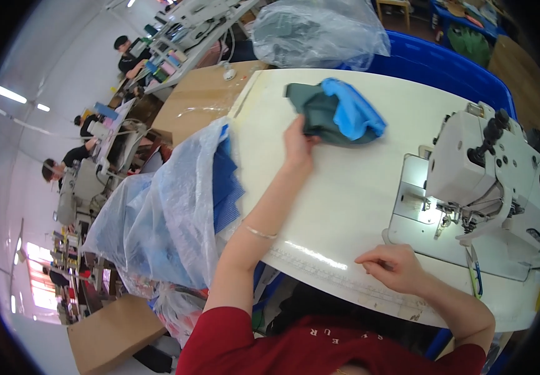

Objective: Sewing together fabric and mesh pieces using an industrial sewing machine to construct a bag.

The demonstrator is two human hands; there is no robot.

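Observation:
My left hand [299, 142] is stretched out over the white tabletop, its fingers closed on the near-left edge of a dark green piece of fabric [310, 103]. A bright blue piece of fabric [351, 109] lies bunched over the green one. Near the front edge of the table, my right hand [395, 267] is loosely curled, with nothing visible in it. It is left of a pair of scissors or snips [475, 272] lying beside the sewing machine [476, 169], which stands at the right.
A clear plastic bag of blue fabric [170, 206] leans against the table's left edge. Beyond the far edge are a blue bin [445, 65] and a plastic bag of dark fabric [313, 34]. Cardboard [201, 97] lies at far left. Several people work at machines further left.

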